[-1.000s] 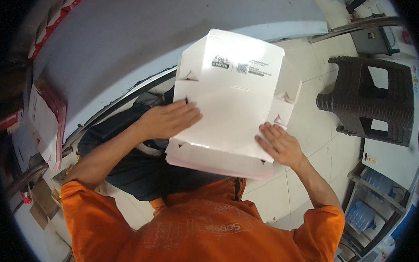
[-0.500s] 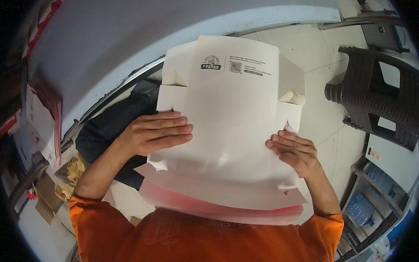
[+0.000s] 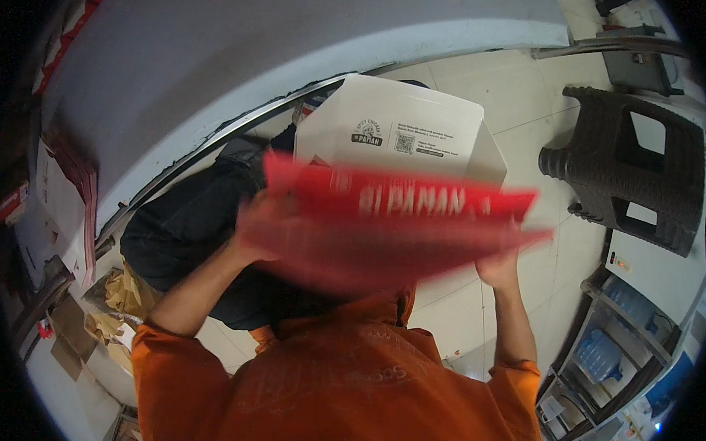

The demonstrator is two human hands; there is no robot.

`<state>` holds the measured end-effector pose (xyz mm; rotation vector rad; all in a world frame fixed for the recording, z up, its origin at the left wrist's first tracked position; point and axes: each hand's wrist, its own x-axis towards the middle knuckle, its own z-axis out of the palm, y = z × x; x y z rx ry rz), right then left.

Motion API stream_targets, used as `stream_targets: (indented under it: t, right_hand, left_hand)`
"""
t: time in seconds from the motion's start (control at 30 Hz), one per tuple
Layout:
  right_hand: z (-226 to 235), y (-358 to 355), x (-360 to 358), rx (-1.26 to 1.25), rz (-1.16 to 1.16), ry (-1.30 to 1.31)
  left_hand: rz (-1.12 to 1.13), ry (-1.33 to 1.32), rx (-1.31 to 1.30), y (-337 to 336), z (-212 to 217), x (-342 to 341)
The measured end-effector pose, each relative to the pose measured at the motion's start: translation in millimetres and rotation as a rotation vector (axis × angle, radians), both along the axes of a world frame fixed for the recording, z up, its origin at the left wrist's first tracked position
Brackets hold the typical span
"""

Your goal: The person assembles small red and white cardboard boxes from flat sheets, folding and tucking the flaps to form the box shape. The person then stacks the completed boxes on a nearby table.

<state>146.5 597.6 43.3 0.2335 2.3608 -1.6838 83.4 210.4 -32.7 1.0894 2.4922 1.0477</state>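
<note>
both hands grip one flat cardboard box blank (image 3: 393,183), white on its far panel and red on the blurred near flap. left hand (image 3: 253,226) is closed on the blank's left edge, mostly blurred and partly hidden behind the red flap, so its fingers cannot be told apart. right hand (image 3: 497,266) holds the blank from below at the right edge; only its wrist side and part of the palm show under the red flap, and the fingers are hidden.

taking the blank as the landmark: it is held up in the air in front of the person's chest, tilted, with the white panel farther away and the red flap nearest the orange shirt (image 3: 347,383). a dark bundle of cloth (image 3: 185,230) lies just beside and below its left side. a black plastic stool (image 3: 630,180) stands on the pale tiled floor (image 3: 521,94) well apart to its right. beyond its far edge runs a grey wall (image 3: 281,55). crumpled brown paper (image 3: 129,294) lies lower left of it, near the dark bundle. a rack with water bottles (image 3: 609,346) sits lower right of it.
</note>
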Motion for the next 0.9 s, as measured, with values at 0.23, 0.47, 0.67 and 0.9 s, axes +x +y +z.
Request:
stream_targets:
  t: [0.23,0.47,0.67,0.9]
  right_hand:
    - [40.8,-51.1,-22.3,0.792,-0.377,0.488]
    - [50.1,-139.1,-137.2,1.271,0.410,0.790]
    - [1.0,-145.4,-163.0,1.200,0.420,0.666]
    - [-5.7,-139.2,-167.6,1.147,0.418,0.762]
  left_hand:
    - [0.414,-0.427,0.370,44.6,43.3,-18.1]
    - [0.563,-0.494,0.531,56.3,51.8,-16.4]
    - [0.989,-0.430,0.207,89.1,44.2,10.3]
    - [0.986,-0.383,0.163,104.0,28.2,-2.8]
